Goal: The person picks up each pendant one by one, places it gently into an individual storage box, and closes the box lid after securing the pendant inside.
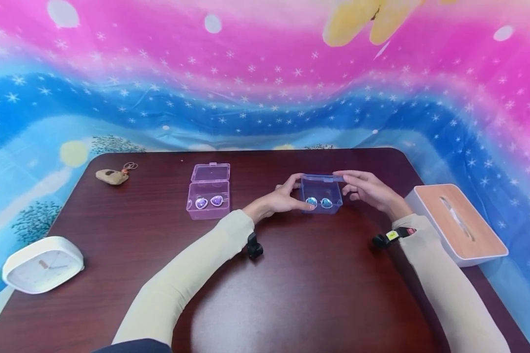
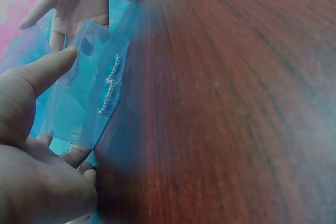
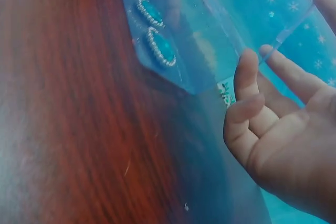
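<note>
A clear blue plastic box (image 1: 321,189) stands at the middle right of the table with its hinged lid (image 3: 273,3) raised. Two teal gems with pale beaded rims (image 3: 161,46) lie inside it. My left hand (image 1: 284,198) grips the box at its left side, thumb on the front wall (image 2: 79,93) and fingers behind. My right hand (image 1: 366,189) holds the lid's edge at the right, the other fingers curled beside the box. To the left, a clear purple box (image 1: 209,212) sits with its lid up and two purple heart-shaped gems (image 1: 217,201) inside.
A white tissue box with a wood-look top (image 1: 463,220) stands near the right table edge, close to my right forearm. On the left are a white clock (image 1: 44,264) and a tan stone-like keyring piece (image 1: 112,177). A patterned cloth (image 1: 265,88) hangs behind the table.
</note>
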{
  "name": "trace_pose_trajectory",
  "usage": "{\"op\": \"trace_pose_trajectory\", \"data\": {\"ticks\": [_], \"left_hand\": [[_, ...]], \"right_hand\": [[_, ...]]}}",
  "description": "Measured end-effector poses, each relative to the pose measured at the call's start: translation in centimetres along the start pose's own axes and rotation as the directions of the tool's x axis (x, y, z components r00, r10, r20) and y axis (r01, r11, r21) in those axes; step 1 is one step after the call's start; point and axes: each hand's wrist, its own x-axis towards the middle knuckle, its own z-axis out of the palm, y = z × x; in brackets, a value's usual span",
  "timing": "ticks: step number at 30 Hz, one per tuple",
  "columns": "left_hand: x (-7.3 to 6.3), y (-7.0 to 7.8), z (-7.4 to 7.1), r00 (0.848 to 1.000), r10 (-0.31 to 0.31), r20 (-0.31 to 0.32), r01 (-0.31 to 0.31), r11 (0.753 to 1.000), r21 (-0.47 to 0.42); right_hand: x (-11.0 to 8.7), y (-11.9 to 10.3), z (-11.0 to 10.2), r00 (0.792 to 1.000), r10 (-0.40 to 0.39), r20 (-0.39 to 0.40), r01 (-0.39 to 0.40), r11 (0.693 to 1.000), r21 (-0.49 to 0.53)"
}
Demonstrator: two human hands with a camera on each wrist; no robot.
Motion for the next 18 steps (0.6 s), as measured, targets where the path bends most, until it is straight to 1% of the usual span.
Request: {"op": "trace_pose_trajectory", "data": {"ticks": [4, 5, 7, 10, 12, 18], "left_hand": [[-0.1, -0.2, 0.0, 1.0, 0.006, -0.006, -0.006, 1.0, 0.003], [-0.2, -0.2, 0.0, 1.0, 0.006, -0.009, -0.006, 1.0, 0.006], [-0.3, -0.1, 0.0, 1.0, 0.007, -0.012, -0.007, 1.0, 0.014], [-0.3, 0.0, 0.0, 1.0, 0.009, -0.012, -0.008, 1.0, 0.026], [-0.2, -0.1, 0.1, 1.0, 0.009, -0.013, -0.009, 1.0, 0.03], [-0.3, -0.1, 0.1, 1.0, 0.013, -0.001, -0.013, 1.0, 0.018]], "right_hand": [[-0.3, 0.6, 0.0, 0.999, -0.035, 0.038, 0.035, 0.999, -0.011], [-0.3, 0.7, 0.0, 0.998, -0.039, 0.045, 0.04, 0.999, -0.032], [-0.4, 0.8, 0.1, 0.998, -0.035, 0.048, 0.04, 0.994, -0.106], [-0.5, 0.9, 0.4, 0.999, -0.025, 0.033, 0.032, 0.976, -0.216], [-0.6, 1.0, 0.6, 1.0, -0.023, 0.017, 0.027, 0.962, -0.271], [-0.5, 1.5, 0.9, 0.999, -0.022, -0.032, 0.012, 0.953, -0.304]]}}
